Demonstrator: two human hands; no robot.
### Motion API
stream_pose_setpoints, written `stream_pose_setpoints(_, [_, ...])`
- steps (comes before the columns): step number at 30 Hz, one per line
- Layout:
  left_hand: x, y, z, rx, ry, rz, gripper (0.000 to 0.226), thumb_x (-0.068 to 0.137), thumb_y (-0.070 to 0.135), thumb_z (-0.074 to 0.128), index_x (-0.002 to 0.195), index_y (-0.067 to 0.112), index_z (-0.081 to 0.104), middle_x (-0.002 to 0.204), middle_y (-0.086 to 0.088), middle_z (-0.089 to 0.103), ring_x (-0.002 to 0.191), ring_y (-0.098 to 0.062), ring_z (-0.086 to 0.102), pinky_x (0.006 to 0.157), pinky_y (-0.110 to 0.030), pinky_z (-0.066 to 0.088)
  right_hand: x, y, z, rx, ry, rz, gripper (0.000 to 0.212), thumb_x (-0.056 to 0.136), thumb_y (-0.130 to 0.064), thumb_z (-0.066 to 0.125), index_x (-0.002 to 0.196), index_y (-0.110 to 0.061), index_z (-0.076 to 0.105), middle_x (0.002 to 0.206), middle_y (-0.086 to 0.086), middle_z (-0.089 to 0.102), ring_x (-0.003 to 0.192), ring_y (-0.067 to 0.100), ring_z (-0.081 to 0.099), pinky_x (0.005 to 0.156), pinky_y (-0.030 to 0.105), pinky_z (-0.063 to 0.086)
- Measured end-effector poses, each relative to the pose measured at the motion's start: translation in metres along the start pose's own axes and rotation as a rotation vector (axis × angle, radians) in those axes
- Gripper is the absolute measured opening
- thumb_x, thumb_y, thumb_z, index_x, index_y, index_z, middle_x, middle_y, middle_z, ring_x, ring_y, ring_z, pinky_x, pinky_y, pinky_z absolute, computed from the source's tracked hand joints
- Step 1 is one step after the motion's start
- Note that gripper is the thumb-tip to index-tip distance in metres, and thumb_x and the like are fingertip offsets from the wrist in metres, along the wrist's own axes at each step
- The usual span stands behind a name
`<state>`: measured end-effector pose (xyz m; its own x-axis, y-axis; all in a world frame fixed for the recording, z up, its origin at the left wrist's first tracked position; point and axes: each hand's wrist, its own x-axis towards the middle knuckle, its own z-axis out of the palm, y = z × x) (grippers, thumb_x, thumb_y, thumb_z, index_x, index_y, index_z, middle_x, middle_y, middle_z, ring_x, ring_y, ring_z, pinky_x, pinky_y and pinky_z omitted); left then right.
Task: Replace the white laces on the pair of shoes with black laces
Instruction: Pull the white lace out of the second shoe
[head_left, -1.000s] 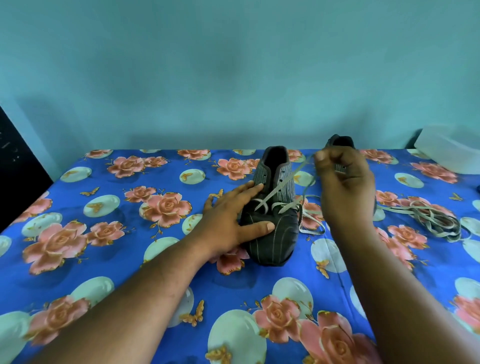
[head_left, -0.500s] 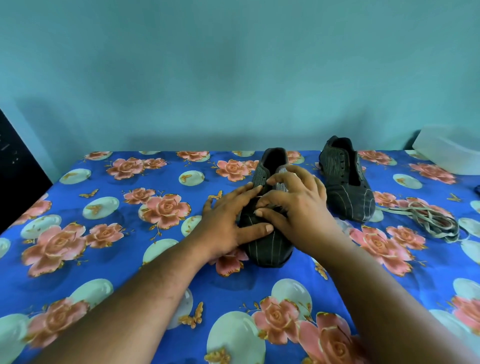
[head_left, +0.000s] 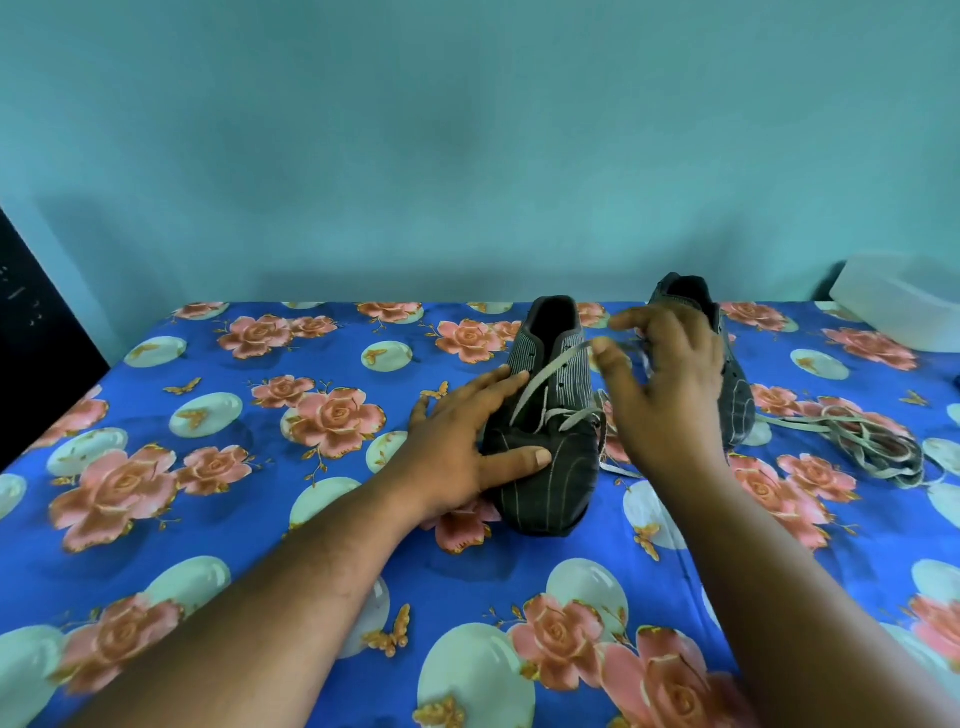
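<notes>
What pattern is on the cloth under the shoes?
Blue cloth printed with pink roses, pale circles and small gold butterflies; head view.

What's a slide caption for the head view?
Left hand steadies dark shoe while right hand pulls its white lace.

Left hand lies flat, splayed; right hand raised, fingers spread.

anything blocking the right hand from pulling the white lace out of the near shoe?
Nothing visible. The right hand already has the white lace at its fingertips, drawn up and right from the near shoe. The left hand rests on the shoe's left side, clear of the lace. Second shoe sits behind.
</notes>
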<state>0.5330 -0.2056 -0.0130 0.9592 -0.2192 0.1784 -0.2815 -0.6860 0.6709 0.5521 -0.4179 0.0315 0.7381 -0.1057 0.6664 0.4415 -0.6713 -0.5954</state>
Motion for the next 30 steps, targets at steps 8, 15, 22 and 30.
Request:
stream_pose_setpoints(8, [0.0,0.0,0.0,0.021,0.004,0.003,0.091,0.068,0.088,0.049,0.151,0.058,0.025,0.164,0.025,0.021,0.152,-0.003,0.02,0.123,-0.058,0.003,-0.018,-0.002,0.019,-0.241,-0.386,-0.358,0.022,0.087,-0.059,0.059,0.094,-0.042,0.072,0.13,-0.01,0.056,0.139,0.029,0.037,0.108,0.066,0.028])
stream_pose_setpoints(15, [0.0,0.0,0.0,0.017,-0.005,-0.001,0.091,0.068,0.088,0.05,0.151,0.059,0.026,0.164,0.027,0.02,0.152,-0.003,0.019,0.123,-0.057,0.001,-0.009,-0.008,0.013,0.071,-0.191,-0.234,0.014,0.093,-0.039,0.061,0.094,-0.028,0.069,0.108,-0.014,0.06,0.116,0.02,0.052,0.099,0.045,0.041])
stream_pose_setpoints(22, [-0.002,0.002,-0.002,0.016,-0.013,-0.005,0.093,0.068,0.087,0.048,0.152,0.057,0.024,0.164,0.026,0.018,0.153,-0.004,0.017,0.124,-0.055,-0.002,0.016,0.009,-0.016,0.32,0.053,0.154,0.005,0.097,-0.029,0.065,0.097,-0.024,0.065,0.101,-0.002,0.066,0.093,0.009,0.06,0.08,0.023,0.047])
stream_pose_setpoints(30, [-0.004,0.006,0.0,0.127,-0.001,0.2,0.068,0.087,0.074,0.04,0.151,0.063,0.018,0.169,0.017,-0.002,0.154,-0.016,0.017,0.122,-0.043,0.017,0.014,0.038,-0.013,-0.043,-0.567,-0.221,0.041,0.08,-0.078,0.059,0.087,-0.039,0.066,0.092,-0.016,0.065,0.101,0.017,0.057,0.096,0.046,0.045])
